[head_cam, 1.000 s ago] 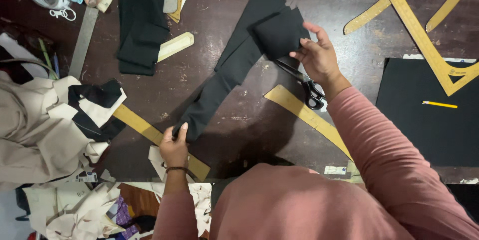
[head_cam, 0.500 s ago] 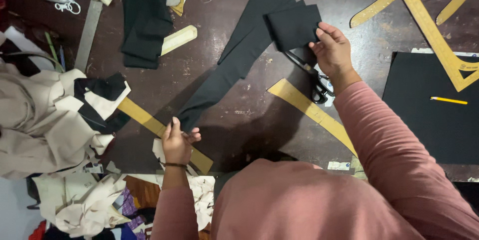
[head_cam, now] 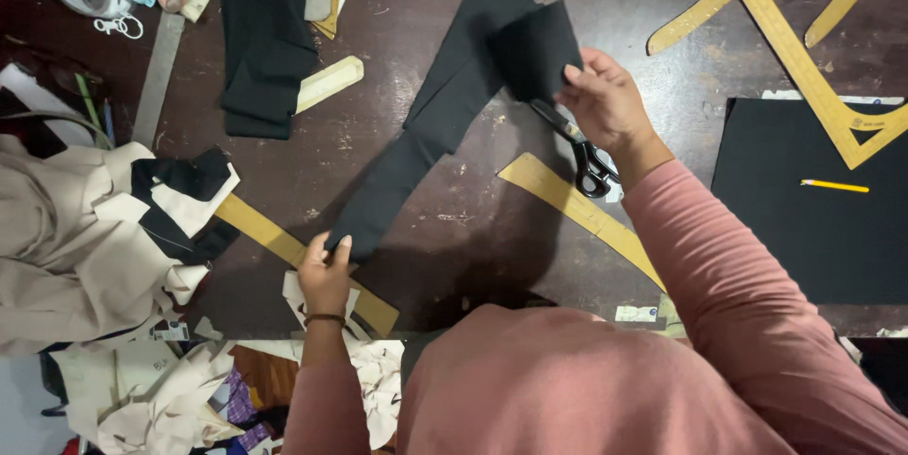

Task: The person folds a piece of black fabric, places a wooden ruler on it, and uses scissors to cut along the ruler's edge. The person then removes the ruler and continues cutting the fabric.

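Left hand [head_cam: 325, 272]: pinches the near end of the black fabric strip [head_cam: 445, 114].
Right hand [head_cam: 605, 105]: grips its folded far end, scissors [head_cam: 579, 152] beneath.

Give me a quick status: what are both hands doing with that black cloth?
Left hand pinches near end of black fabric strip. Right hand grips folded far end, scissors under it. Wooden ruler lies beside; nothing blocking.

black cloth strip [head_cam: 445, 124], yellow pencil [head_cam: 834, 185]
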